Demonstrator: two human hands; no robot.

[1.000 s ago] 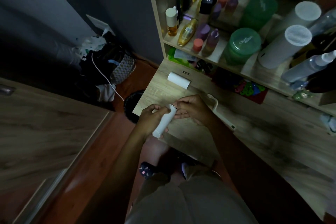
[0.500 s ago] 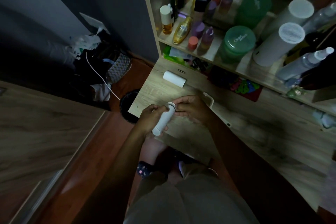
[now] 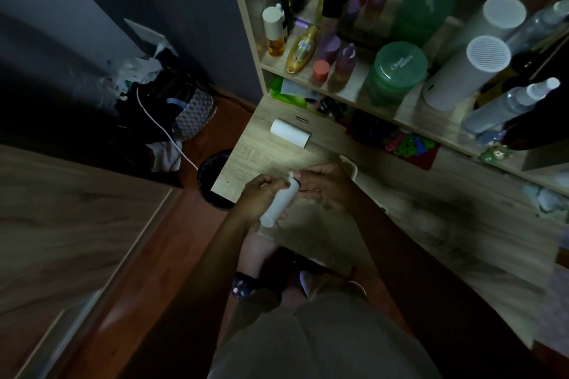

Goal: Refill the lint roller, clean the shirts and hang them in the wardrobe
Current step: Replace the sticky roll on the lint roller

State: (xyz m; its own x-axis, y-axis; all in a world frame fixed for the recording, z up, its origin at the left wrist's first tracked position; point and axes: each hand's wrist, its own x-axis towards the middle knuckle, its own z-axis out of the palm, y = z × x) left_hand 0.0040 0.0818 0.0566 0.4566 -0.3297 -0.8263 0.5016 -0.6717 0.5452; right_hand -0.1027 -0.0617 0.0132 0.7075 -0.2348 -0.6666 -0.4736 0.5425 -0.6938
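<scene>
My left hand [image 3: 257, 198] is wrapped around a white lint roll [image 3: 281, 204], held tilted above the near left corner of the wooden desk [image 3: 409, 224]. The fingertips of my right hand [image 3: 326, 186] pinch at the roll's upper end, where a small flap of paper sticks up. The white lint roller handle [image 3: 351, 164] lies on the desk, mostly hidden behind my right hand. A second white roll [image 3: 291, 133] lies on its side farther back on the desk. No shirts are in view.
Shelves above the desk hold several bottles, two green jars [image 3: 397, 71] and white cylinders [image 3: 462, 74]. A black bin [image 3: 215, 178] stands on the floor left of the desk, beside a pile of bags with a white cable [image 3: 163, 129]. A wooden panel [image 3: 61, 224] fills the left.
The roll stays in both hands at the same spot. My right fingertips have worked at its top end, and a small paper flap now stands up there.
</scene>
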